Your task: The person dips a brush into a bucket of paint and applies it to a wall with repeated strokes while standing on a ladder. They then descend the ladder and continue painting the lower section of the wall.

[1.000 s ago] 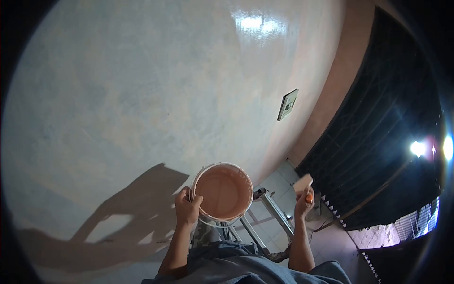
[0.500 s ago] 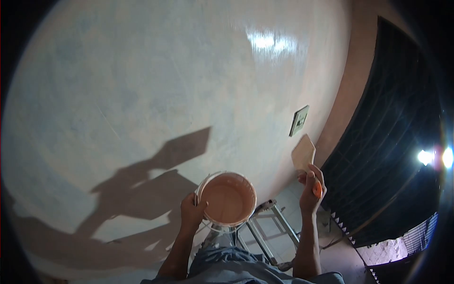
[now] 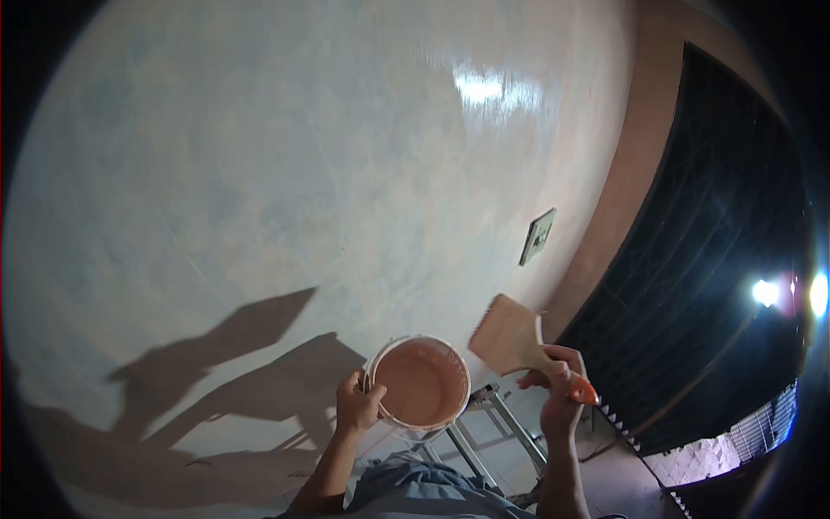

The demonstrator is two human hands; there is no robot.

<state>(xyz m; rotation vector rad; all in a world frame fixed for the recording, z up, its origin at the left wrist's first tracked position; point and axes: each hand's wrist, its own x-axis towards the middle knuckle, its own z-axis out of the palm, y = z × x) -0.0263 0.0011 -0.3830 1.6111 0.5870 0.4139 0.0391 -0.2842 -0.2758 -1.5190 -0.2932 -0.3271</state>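
Note:
My left hand (image 3: 358, 405) grips the rim of a round white bucket (image 3: 468, 381), thumb on the near edge. Pinkish-brown paint (image 3: 418, 385) fills part of the bucket, and smears coat its inner wall. In my right hand (image 3: 560, 394) is a wide paintbrush (image 3: 508, 336), held by its orange-tipped handle with the fingers wrapped round it. The brush's broad bristle end points up and left, just to the right of the bucket and apart from it. Its bristles look coated in the same pinkish colour.
A pale, patchy wall (image 3: 285, 156) with a glossy wet-looking area fills the view ahead. On it sits a switch plate (image 3: 538, 236). A metal ladder (image 3: 510, 424) stands below. To the right are a dark gate (image 3: 683, 251) and a bright lamp (image 3: 765, 292).
My right hand has moved down and slightly left, and the brush has turned to point its bristles leftward toward the bucket. The bucket sits slightly lower in view, still in my left hand.

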